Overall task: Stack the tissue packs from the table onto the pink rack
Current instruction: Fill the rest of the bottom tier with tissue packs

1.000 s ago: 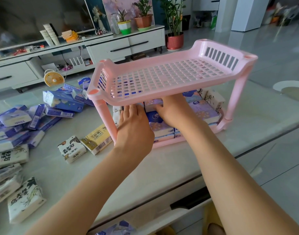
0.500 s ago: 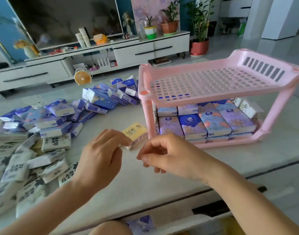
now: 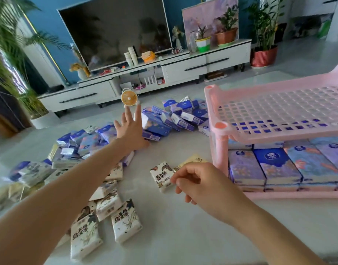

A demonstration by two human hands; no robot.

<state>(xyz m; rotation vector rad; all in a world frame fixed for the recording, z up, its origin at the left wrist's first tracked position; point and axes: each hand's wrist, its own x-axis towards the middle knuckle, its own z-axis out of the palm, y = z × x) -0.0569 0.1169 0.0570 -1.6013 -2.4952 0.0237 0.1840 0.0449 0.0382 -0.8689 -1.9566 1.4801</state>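
Note:
The pink rack [image 3: 279, 104] stands at the right of the table, its top shelf bare and its lower shelf filled with blue and purple tissue packs [image 3: 275, 165]. A heap of blue tissue packs [image 3: 174, 117] lies at the middle back. White tissue packs [image 3: 126, 222] are scattered at the front left. My left hand [image 3: 130, 129] reaches out over the blue heap with fingers spread and holds nothing. My right hand [image 3: 200, 180] hovers with loosely curled fingers beside a white pack [image 3: 160, 176] and a yellow pack [image 3: 195, 159], just left of the rack.
More blue and white packs [image 3: 49, 165] are piled at the far left of the marble table [image 3: 183, 236]. A small orange fan [image 3: 128, 97] stands on the floor beyond. A TV cabinet [image 3: 164, 73] with potted plants lines the back wall.
Both hands came out from under the rack's top shelf. The view swung left. My left hand then stretched forward to the blue heap, while my right hand stayed near the white and yellow packs.

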